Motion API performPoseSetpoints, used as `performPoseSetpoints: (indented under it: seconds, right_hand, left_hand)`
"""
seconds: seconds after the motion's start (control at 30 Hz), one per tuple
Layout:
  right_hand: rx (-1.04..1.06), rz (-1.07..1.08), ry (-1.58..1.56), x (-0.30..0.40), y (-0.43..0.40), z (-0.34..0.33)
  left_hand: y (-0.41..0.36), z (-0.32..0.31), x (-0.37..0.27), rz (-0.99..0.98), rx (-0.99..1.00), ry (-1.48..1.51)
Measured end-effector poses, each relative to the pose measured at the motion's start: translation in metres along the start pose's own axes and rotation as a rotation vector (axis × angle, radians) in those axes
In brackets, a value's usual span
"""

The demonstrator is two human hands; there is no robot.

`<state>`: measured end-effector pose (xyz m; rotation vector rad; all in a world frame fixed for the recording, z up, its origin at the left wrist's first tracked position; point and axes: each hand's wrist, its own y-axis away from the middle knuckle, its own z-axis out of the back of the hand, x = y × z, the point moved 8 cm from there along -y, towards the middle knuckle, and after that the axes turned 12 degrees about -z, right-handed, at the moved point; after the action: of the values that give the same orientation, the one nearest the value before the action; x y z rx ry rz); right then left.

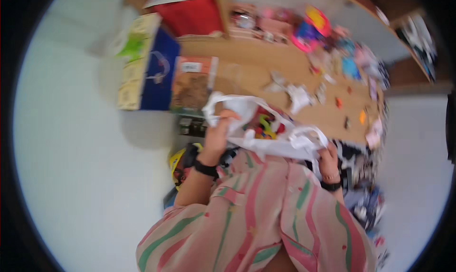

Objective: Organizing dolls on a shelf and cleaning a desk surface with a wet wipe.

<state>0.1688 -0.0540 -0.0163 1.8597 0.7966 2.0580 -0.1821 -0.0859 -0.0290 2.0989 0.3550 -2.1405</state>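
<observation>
A white plastic bag [278, 146] hangs between both hands, its mouth spread wide. My left hand [218, 129] grips the bag's rim near one looped handle. My right hand [328, 160] is closed on the opposite side, by the knotted-looking other handle. Inside the bag lie small colourful toys [267, 126], green, yellow and red; blur hides their exact kinds. Each wrist bears a black band. The bag is held just in front of a pink, green and white patterned shirt.
Beyond the bag is a wooden surface [245, 58] with a picture-covered book or box [194, 83], a blue box [160, 69], a crumpled white item [299, 97], small scattered pieces and a heap of colourful toys [313, 30]. Piled clothes [363, 200] lie at the right.
</observation>
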Motion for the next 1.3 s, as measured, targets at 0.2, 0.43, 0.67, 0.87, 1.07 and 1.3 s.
performPoseSetpoints:
  seconds: [0.2,0.43,0.67,0.87,1.07,1.3]
  right_hand:
    - [0.106,0.104,0.066,-0.030,0.019,0.023]
    - [-0.174,-0.072,-0.120,-0.061,0.015,0.083]
    - [0.248,0.147,0.299,-0.003,-0.041,0.035]
    - [0.611,0.432,0.609,0.037,-0.061,-0.023]
    - [0.613,0.176,0.309,0.032,-0.122,0.015]
    - [-0.136,0.122,0.856,-0.058,-0.267,0.115]
  left_hand:
    - [0.006,-0.027,-0.005,-0.013,0.183,0.031]
    - [0.000,-0.094,0.002,0.243,0.345,0.220]
    - [0.006,-0.142,0.006,0.228,0.338,0.210]
    - [0.012,-0.211,0.017,-0.032,0.756,-0.453]
    - [0.019,-0.174,0.005,-0.113,0.300,-0.488]
    - [0.035,-0.144,-0.051,0.014,0.195,-0.856]
